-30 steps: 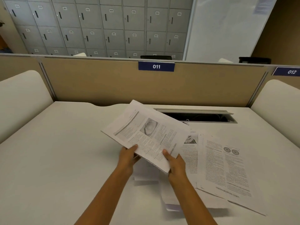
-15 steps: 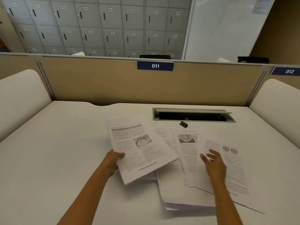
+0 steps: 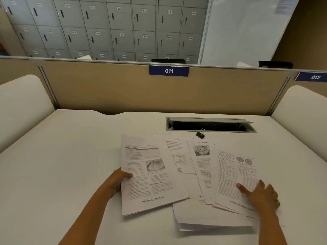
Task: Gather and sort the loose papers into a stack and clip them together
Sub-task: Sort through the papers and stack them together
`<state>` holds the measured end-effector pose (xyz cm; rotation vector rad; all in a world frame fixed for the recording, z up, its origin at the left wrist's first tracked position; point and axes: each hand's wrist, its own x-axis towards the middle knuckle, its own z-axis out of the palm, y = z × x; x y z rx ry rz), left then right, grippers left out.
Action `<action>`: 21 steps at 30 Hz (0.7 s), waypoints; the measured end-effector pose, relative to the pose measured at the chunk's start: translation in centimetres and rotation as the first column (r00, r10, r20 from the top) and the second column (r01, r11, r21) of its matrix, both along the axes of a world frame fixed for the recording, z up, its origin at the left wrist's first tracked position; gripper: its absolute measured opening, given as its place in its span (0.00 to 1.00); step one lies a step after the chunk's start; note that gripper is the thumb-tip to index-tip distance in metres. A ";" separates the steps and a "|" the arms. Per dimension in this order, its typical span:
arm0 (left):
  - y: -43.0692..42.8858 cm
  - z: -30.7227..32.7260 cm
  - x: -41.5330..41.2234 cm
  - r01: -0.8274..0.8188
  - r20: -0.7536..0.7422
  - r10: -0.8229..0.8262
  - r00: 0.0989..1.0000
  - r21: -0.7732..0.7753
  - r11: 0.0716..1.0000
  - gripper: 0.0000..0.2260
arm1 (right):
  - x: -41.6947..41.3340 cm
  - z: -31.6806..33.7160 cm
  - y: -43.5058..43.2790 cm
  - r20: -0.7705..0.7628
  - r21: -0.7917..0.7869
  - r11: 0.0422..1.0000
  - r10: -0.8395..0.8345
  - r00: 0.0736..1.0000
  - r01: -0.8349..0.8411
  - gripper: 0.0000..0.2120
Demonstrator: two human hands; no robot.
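Observation:
My left hand (image 3: 118, 181) grips the left edge of a small stack of printed pages (image 3: 150, 174) that rests flat on the white desk (image 3: 70, 165). To its right several loose printed sheets (image 3: 200, 167) lie fanned out and overlapping. My right hand (image 3: 260, 195) lies flat with spread fingers on the rightmost sheet (image 3: 231, 175), the one with two round pictures. A black binder clip (image 3: 200, 134) sits on the desk behind the papers, untouched.
A grey cable slot (image 3: 210, 125) with its lid open is cut into the desk just behind the clip. A tan partition (image 3: 106, 89) labelled 011 closes off the back. White curved side panels (image 3: 21, 106) flank the desk on both sides.
My right hand let go of the held pages and moved right onto the rightmost loose sheet. My left hand lowered the pages flat onto the desk and turned them upright.

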<state>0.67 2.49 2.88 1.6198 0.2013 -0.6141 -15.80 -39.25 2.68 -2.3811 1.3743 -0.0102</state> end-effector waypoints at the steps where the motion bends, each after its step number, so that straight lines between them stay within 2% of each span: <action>1: 0.0 0.0 0.0 0.002 0.001 -0.002 1.000 0.002 1.000 0.16 | 0.2 0.0 0.1 0.015 0.005 0.999 0.036 0.999 -0.036 0.48; 4: 0.1 -0.1 -0.1 0.002 0.006 -0.002 1.000 0.013 1.000 0.15 | 0.6 0.3 0.1 0.126 0.054 0.990 0.122 0.985 -0.129 0.48; 6: 0.1 -0.2 -0.1 0.006 0.011 -0.006 1.000 0.020 1.000 0.16 | 0.7 0.5 0.1 0.152 0.063 0.990 0.113 0.982 -0.124 0.49; 9: 0.1 -0.2 0.0 0.003 0.006 -0.003 1.000 0.022 1.000 0.16 | 0.6 0.8 0.1 0.052 0.045 0.999 0.021 0.998 -0.023 0.51; 13: 0.0 -0.4 0.0 -0.009 0.010 0.009 1.000 0.029 1.000 0.16 | 0.5 1.1 0.0 -0.069 0.022 1.000 0.000 0.998 0.001 0.52; 18: -0.2 -0.6 0.0 -0.022 0.015 0.022 1.000 0.025 0.999 0.16 | 0.8 1.8 -0.3 -0.124 0.062 0.998 0.005 0.992 0.003 0.50; 21: -0.2 -0.6 0.0 -0.025 0.028 0.025 0.999 0.029 0.999 0.16 | 1.0 2.1 -0.4 -0.086 0.128 0.992 -0.003 0.996 0.014 0.47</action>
